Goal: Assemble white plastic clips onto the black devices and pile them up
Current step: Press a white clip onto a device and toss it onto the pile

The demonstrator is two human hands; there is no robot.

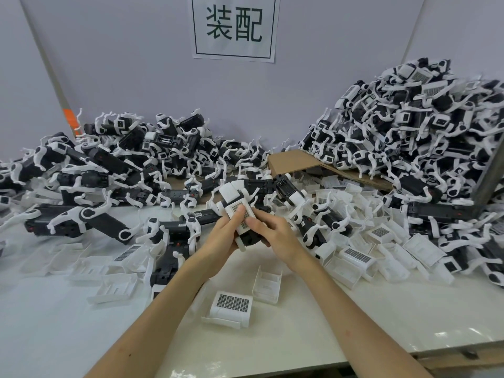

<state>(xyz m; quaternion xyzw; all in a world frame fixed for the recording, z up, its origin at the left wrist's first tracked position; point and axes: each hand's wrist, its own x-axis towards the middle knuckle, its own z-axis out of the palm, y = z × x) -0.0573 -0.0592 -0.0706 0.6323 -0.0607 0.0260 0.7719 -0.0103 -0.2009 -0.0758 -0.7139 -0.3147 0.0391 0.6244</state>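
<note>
white table (300,336), grey wall (136,64), paper sign (234,25) | left hand (225,237) and right hand (276,236) fingers wrapped round clipped black device (252,239) | device mostly hidden, piles (409,132) cut off at edges

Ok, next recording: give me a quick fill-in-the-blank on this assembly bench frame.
1. The left hand and right hand together grip one ____ device with a white clip on it.
2. The taller pile stands on the person's ____ side.
3. A loose clip lies on the table ____ the forearms.
4. The wall sign shows ____ large characters.
Missing words: black, right, between, two.
</note>
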